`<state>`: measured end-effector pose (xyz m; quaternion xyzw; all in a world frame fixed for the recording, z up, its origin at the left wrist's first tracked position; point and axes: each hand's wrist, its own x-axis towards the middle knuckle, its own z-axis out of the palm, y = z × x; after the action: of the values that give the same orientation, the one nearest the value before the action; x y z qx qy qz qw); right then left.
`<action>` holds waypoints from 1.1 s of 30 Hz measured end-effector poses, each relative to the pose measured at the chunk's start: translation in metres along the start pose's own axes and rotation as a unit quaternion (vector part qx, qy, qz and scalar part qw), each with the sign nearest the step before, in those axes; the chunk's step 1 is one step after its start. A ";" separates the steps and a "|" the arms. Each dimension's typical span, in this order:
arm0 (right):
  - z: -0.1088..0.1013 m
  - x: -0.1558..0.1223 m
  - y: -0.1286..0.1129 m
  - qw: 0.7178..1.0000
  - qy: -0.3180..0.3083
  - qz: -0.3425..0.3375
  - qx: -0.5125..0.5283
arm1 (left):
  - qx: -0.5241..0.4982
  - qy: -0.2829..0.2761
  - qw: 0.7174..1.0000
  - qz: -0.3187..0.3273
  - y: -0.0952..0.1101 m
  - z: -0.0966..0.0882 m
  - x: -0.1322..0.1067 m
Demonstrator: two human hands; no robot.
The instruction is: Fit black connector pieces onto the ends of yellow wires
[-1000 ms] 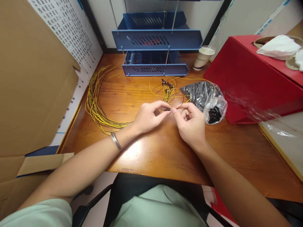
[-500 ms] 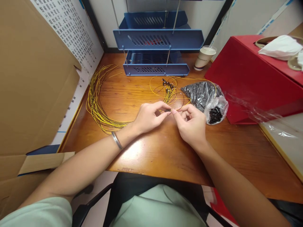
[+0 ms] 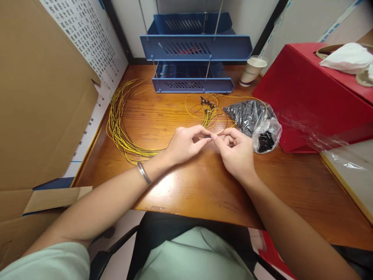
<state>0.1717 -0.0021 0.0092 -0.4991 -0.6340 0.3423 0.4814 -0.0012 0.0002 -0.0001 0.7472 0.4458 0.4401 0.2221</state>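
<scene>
My left hand (image 3: 188, 142) is closed, pinching a small black connector (image 3: 207, 136) between thumb and fingertips. Right against it, my right hand (image 3: 236, 149) pinches a thin wire (image 3: 223, 131) just beside the connector. The fingertips of both hands meet, so they hide how wire and connector join. Behind the hands lies a tangled bunch of yellow and black wires (image 3: 209, 116) with dark ends. A long looped bundle of yellow and black wires (image 3: 116, 134) curves across the table to the left, partly behind my left forearm. Just right of my right hand sits a clear bag of small black parts (image 3: 246, 112).
A blue two-tier tray rack (image 3: 195, 48) stands at the back of the wooden table (image 3: 186, 190). To its right are a paper cup (image 3: 253, 71) and a large red box (image 3: 309, 89) with tissue on top. A cardboard box (image 3: 43, 97) rises on the left.
Both hands keep the same pinch with only slight finger movement at the connector. The whole view has shifted by a tiny amount.
</scene>
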 end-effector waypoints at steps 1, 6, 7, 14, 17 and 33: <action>0.000 0.000 0.000 1.000 0.001 -0.003 0.004 | -0.002 -0.001 1.000 0.000 0.000 0.000 0.000; 0.000 0.001 -0.002 0.999 0.022 -0.005 0.031 | 0.003 0.001 1.000 -0.006 0.000 0.000 0.000; 0.000 0.001 -0.002 0.999 0.023 -0.004 0.033 | 0.004 0.002 1.000 -0.006 0.000 0.000 0.000; 0.002 0.001 0.001 0.999 -0.013 -0.002 0.044 | -0.003 -0.004 1.000 -0.010 -0.001 0.000 0.000; 0.002 0.001 0.001 0.998 -0.007 0.010 0.064 | -0.002 -0.002 1.000 -0.002 -0.001 0.000 0.000; -0.001 0.005 -0.002 0.989 -0.002 0.066 0.132 | 0.004 0.002 1.000 0.001 0.000 0.001 -0.001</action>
<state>0.1718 0.0024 0.0128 -0.4711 -0.5498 0.4555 0.5180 -0.0009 -0.0005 -0.0012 0.7477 0.4473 0.4399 0.2176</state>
